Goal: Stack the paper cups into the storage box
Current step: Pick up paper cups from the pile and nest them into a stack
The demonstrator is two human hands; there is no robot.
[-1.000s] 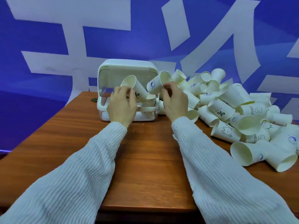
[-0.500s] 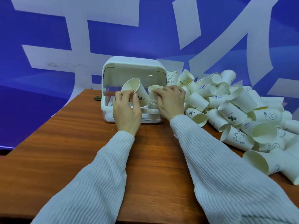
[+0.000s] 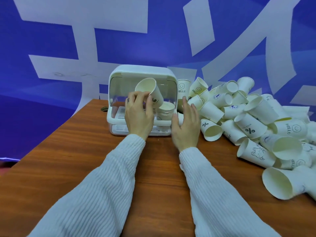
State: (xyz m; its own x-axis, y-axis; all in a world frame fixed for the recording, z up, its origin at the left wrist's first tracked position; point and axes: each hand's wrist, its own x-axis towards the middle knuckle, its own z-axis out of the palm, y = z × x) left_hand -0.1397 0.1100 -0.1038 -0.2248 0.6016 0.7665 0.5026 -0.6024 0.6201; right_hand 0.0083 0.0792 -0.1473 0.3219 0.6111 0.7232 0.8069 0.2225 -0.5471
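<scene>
A white storage box [image 3: 119,77] with its clear front lid raised stands at the table's far edge. Inside it, at the right, stands a stack of paper cups [image 3: 166,109], mouths up. My left hand [image 3: 139,112] grips one paper cup [image 3: 150,89] tilted with its mouth to the upper left, in front of the box opening just left of the stack. My right hand [image 3: 185,124] hovers at the box's right front corner, fingers spread and holding nothing. A large pile of loose paper cups [image 3: 253,117] lies to the right.
The wooden table [image 3: 82,159] runs toward me, its left edge slanting. A small round grommet [image 3: 104,109] sits left of the box. A blue and white banner [image 3: 68,40] hangs right behind the table. Loose cups reach the right front [image 3: 282,183].
My right hand set its cup onto the stack in the box, let go and drew back, open. My left hand keeps its tilted cup near the box opening.
</scene>
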